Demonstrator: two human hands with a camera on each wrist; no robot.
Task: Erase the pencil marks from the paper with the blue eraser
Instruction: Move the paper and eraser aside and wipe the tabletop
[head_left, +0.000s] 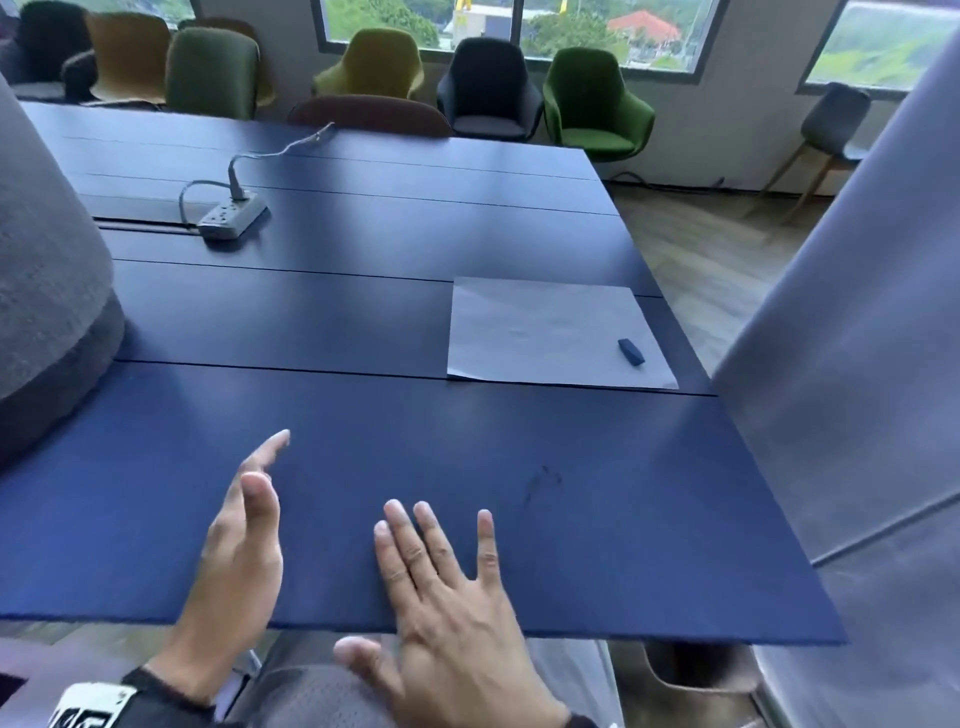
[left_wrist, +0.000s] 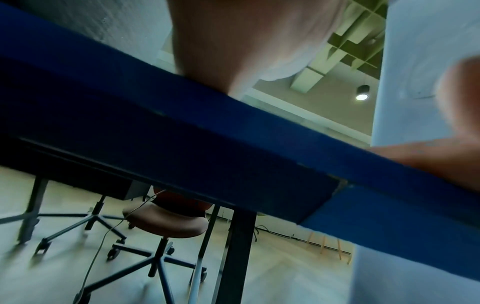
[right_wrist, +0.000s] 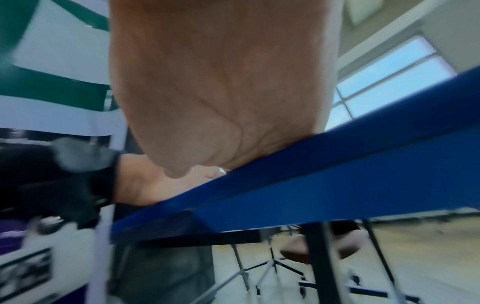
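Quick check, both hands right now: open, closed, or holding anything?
Left hand: open, fingers extended, holding nothing.
Right hand: open, fingers spread over the table, holding nothing; the blue eraser lies on the paper.

Both hands sit low in the frame. The left hand (head_left: 236, 551) is raised edge-on, fingers straight and empty. The right hand (head_left: 447, 597) lies palm-down, fingers spread.

paper (head_left: 550, 332) sits on the table (head_left: 363, 322) toward the far right, eraser (head_left: 631, 352) on its right part. power strip (head_left: 232, 214) is way off to the far left. both hands (head_left: 236, 561) (head_left: 447, 613) are at the near edge, left beside right.
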